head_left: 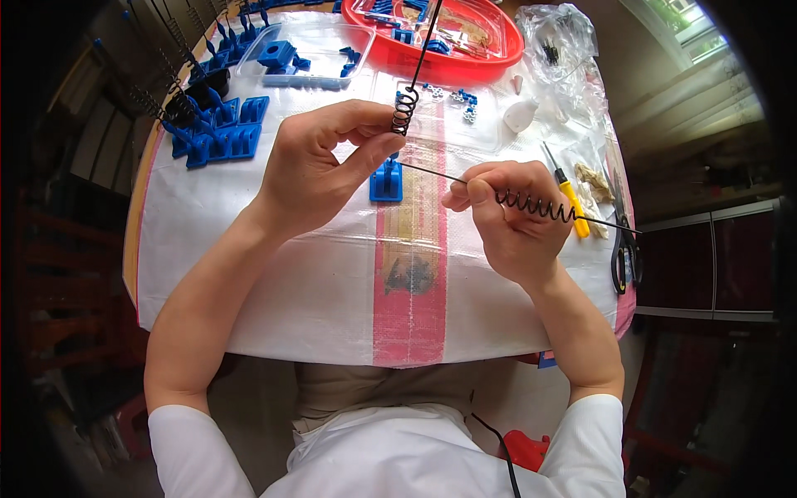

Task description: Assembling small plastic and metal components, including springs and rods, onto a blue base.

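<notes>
My left hand [311, 166] pinches a black coil spring [404, 112] between thumb and fingers. The coil stands nearly upright, and its straight wire runs up and away from me. In my right hand [519, 232] is a second black spring [540, 206], lying across the fingers. One straight end of it points left toward the left hand, near a small blue plastic base [385, 184]; the other end sticks out to the right. The blue base sits just below the left fingertips. Whether the right spring's tip touches the base or the left spring, I cannot tell.
At the far left stand several blue plastic parts [220, 137] with springs. Behind are a clear plastic box [303, 80] and a red basin [386, 58] of parts. Small blue-and-white pieces [467, 104], a yellow-handled screwdriver [574, 203], scissors [621, 261] and plastic bags [564, 37] lie right.
</notes>
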Tool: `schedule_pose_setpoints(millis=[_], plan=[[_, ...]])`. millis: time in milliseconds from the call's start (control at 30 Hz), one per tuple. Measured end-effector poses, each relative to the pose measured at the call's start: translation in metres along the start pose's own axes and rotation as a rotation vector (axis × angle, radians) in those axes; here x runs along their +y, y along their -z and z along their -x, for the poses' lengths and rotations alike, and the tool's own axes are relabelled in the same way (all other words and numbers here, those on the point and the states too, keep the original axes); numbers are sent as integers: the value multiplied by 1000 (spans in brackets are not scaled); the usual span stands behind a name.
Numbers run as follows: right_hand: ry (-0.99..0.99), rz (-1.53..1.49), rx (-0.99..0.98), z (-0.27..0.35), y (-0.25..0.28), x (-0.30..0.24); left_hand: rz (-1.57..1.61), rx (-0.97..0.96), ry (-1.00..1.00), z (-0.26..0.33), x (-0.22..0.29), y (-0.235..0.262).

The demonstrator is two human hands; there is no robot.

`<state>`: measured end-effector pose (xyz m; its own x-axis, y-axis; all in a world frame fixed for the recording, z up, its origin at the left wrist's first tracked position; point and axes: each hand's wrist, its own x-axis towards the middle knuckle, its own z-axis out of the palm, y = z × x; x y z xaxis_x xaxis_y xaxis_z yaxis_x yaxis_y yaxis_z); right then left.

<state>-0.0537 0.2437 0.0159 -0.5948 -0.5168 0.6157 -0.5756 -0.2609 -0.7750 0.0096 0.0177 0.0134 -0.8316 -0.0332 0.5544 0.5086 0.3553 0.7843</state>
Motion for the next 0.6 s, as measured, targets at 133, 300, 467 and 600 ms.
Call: schedule_pose_setpoints(millis=[133,300,467,600], plan=[[6,39,-12,0,0,1,3,-1,10,0,0,0],[7,27,-22,0,-3,3,8,2,9,1,0,0],[5,43,-25,0,-3,4,-11,0,-3,0,0,0],[1,48,-30,0,-2,4,-11,-3,8,0,0,0]])
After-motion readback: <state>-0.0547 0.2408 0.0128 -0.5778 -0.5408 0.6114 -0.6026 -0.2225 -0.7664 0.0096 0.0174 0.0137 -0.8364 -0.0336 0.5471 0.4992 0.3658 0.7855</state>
